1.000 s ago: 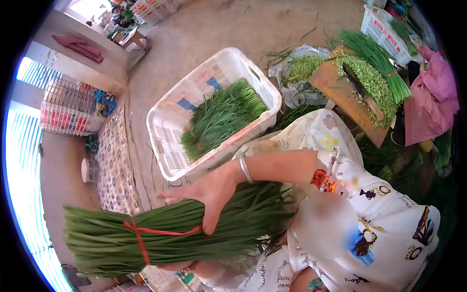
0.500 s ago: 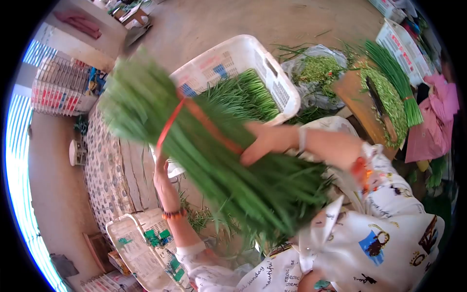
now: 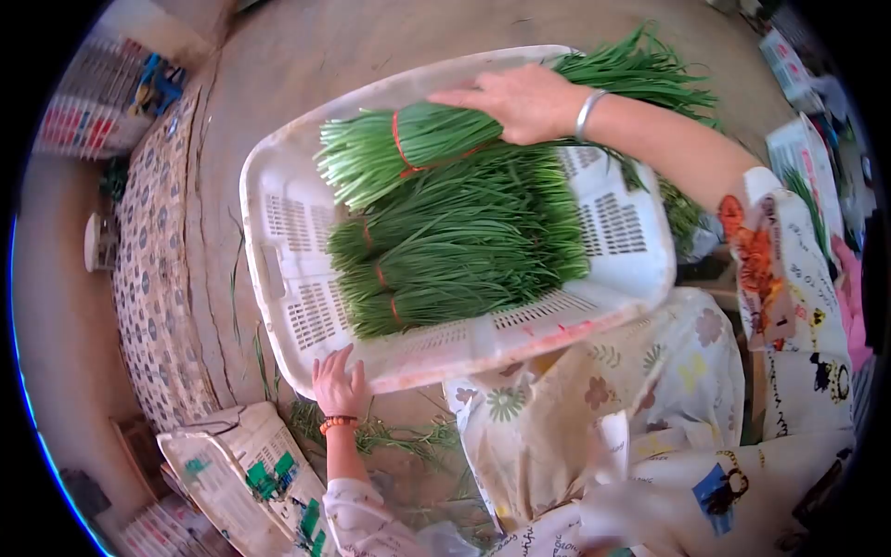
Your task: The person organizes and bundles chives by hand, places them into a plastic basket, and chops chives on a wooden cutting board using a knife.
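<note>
A bundle of garlic chives (image 3: 436, 139), tied with red bands, lies at the far side of a white plastic basket (image 3: 520, 345), its leafy ends reaching over the far right rim. My right hand (image 3: 534, 102) grips it from above, the index finger stretched along the top and the thumb hidden. Beneath and nearer lie several more banded chive bundles (image 3: 455, 251), side by side in the basket. At the near left corner, my left hand (image 3: 339, 382) rests against the rim with its fingers spread, holding nothing.
A second white crate (image 3: 232, 478) with green tape stands at the lower left. Loose chive leaves (image 3: 390, 436) litter the floor. A flowered cloth (image 3: 594, 381) covers my lap beside the basket. Stacked crates (image 3: 93, 97) stand at the upper left.
The large chive bundle has gone from in front of me, held in both hands, to the basket's far side. My left hand has left it for the basket rim. The view has shifted toward the basket.
</note>
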### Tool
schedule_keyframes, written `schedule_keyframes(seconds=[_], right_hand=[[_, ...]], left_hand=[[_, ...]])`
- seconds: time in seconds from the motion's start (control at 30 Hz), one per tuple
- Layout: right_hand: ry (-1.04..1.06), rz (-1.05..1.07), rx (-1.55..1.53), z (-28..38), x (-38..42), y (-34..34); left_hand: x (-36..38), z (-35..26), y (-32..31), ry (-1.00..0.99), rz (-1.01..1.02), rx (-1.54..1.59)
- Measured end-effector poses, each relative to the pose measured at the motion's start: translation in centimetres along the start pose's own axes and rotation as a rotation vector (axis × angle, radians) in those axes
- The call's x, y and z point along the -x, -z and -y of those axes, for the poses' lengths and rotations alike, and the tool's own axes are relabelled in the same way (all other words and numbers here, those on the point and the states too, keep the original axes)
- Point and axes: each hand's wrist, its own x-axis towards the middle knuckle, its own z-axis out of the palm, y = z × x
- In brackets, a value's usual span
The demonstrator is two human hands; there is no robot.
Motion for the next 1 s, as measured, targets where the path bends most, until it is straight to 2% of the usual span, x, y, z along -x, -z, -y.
schedule_keyframes(seconds=[0.07, 0.23, 0.3, 0.5, 0.57, 0.87, 0.93, 1.0], right_hand=[[0.047, 0.048, 0.121, 0.1, -5.2, -4.0], [0.114, 0.011, 0.025, 2.6, -14.2, -14.6], [0.093, -0.078, -0.015, 3.6, -16.9, -18.5], [-0.071, -0.103, -0.068, 6.8, -18.9, -29.3], [-0.147, -0.105, 0.005, 7.2, -18.8, -31.8], [0.013, 0.087, -0.22, 8.3, -15.3, -30.3], [0.066, -0.204, -0.086, 7.9, -15.9, -32.2], [0.002, -0.003, -0.06, 6.9, -17.9, -33.0]], left_hand=[[-0.6, -0.3, -0.2, 0.03, 0.024, 0.029], [-0.2, -0.2, 0.7, 0.02, 0.057, 0.053], [-0.5, -0.3, 0.8, 0.029, 0.074, 0.041], [-0.8, -0.9, 0.9, 0.051, 0.138, 0.059], [-0.8, -1.0, 0.7, 0.059, 0.152, 0.064], [-0.2, -0.8, 0.8, 0.053, 0.1, 0.067], [-0.3, -0.7, 0.7, 0.042, 0.102, 0.077], [-0.3, -0.8, 0.5, 0.039, 0.093, 0.074]])
